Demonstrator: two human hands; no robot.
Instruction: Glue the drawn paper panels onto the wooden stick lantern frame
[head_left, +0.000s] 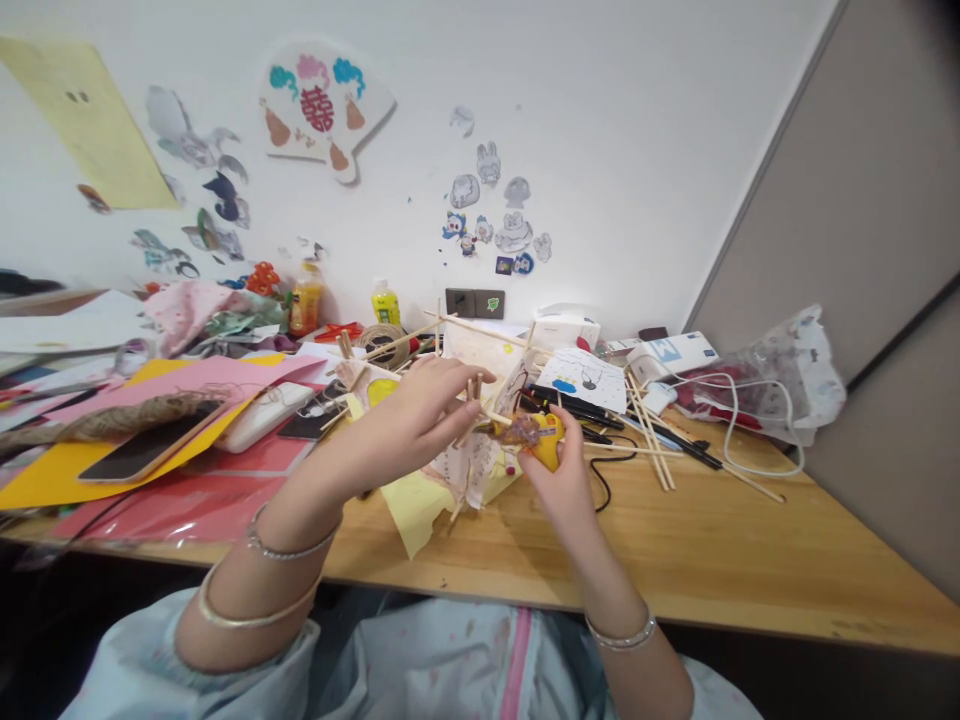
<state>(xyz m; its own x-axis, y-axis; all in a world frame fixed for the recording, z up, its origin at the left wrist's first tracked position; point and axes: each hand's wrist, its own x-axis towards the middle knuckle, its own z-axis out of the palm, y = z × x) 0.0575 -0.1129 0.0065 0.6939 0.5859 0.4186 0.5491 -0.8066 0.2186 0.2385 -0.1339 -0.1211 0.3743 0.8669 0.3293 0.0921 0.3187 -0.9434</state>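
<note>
My right hand [564,478] is closed around a yellow hot glue gun [550,442], whose smeared nozzle end points left at a stick frame. Thumb and fingers of my left hand [420,412] pinch the upright wooden sticks [474,388] at the near corner of that frame. Thin sticks and patterned paper panels [469,470] make up the structure, which my left hand partly hides. Beneath it lies a pale yellow sheet [409,515]. The nozzle tip is close to the sticks; I cannot tell whether it touches them.
Loose sticks [651,440] and black pens [592,405] lie to the right, near a white cable [757,468] and a plastic bag [780,385]. On the left, a phone [150,440] rests on coloured paper [37,480]. Bottles [385,302] stand by the wall.
</note>
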